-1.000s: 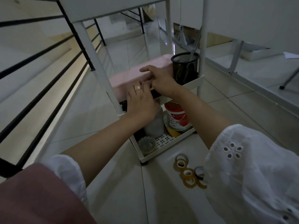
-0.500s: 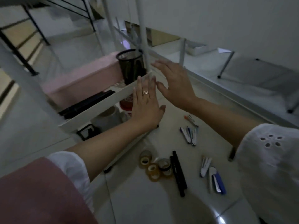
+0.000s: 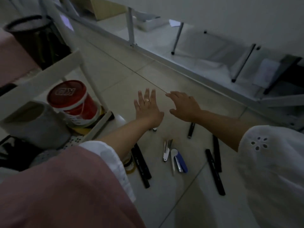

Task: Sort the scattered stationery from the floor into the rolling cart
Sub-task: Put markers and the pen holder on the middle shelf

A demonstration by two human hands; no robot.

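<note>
Left hand and right hand have left the white rolling cart, spread and empty; black marker pens, a blue stapler and yellowish tape rolls await sorting.

markers, stapler and tape rolls all on the floor right of the cart, tub sitting in it

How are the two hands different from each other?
The left hand wears a ring; the right hand shows none. The left hand's fingers are straight and spread, while the right hand's fingers bend a little. The left hand points straight ahead; the right hand angles towards the left one. Both are empty, backs up, over the floor.
</note>
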